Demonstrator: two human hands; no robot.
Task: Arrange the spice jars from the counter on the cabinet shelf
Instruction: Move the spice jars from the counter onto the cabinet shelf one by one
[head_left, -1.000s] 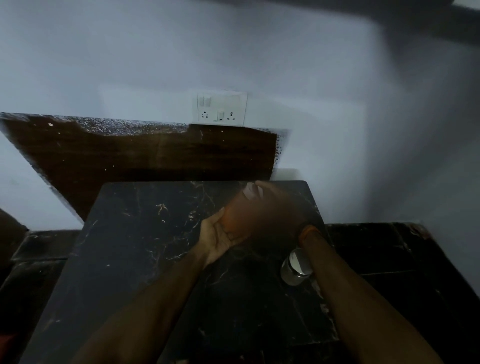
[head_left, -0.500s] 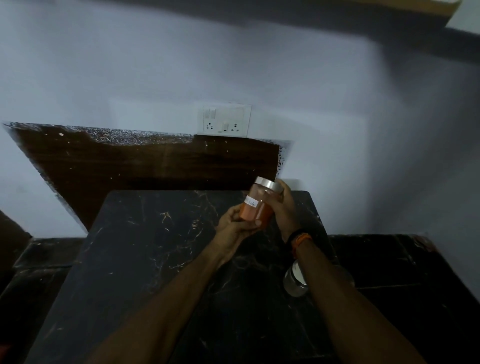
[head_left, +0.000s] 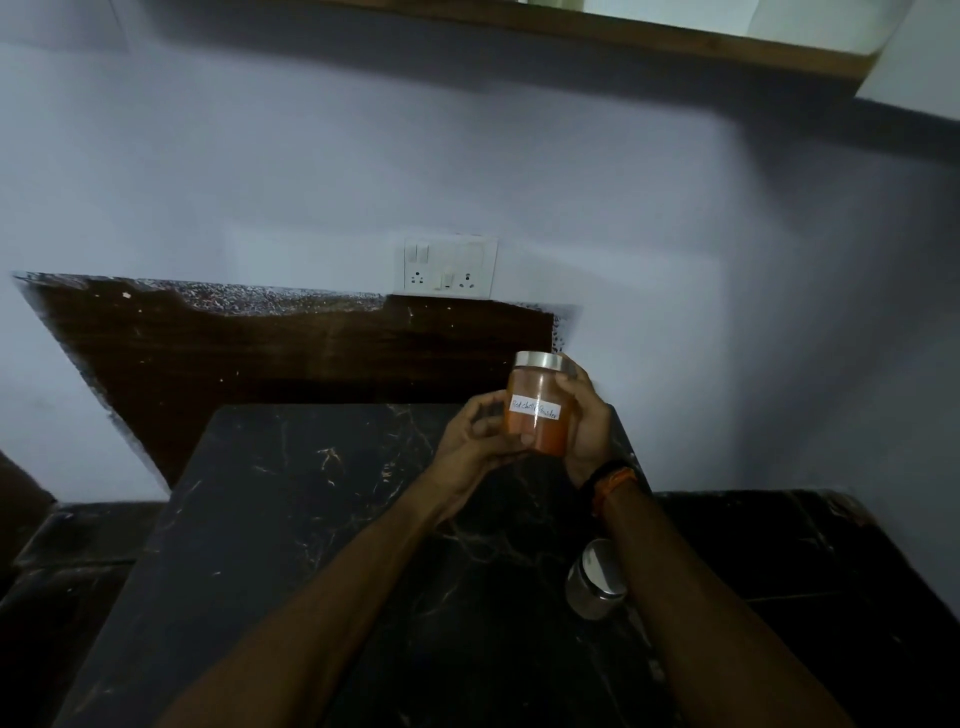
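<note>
I hold a glass jar of orange-red spice (head_left: 540, 415) upright above the back of the black marble counter (head_left: 311, 519). It has a silver lid and a white handwritten label facing me. My right hand (head_left: 587, 421) grips its right side, fingers up to the lid. My left hand (head_left: 475, 436) cups its lower left and bottom. A second jar (head_left: 595, 582) with a silver lid stands on the counter beside my right forearm. The wooden underside of the cabinet shelf (head_left: 623, 39) runs along the top of the view.
A white switch and socket plate (head_left: 449, 267) sits on the pale wall behind the counter. A dark brown board (head_left: 260, 353) leans along the wall below it. Lower dark ledges flank the counter left and right (head_left: 779, 545).
The jar has gone from a blurred tilt to upright, raised slightly, with its label now turned to me. My view has tipped up, showing the shelf underside.
</note>
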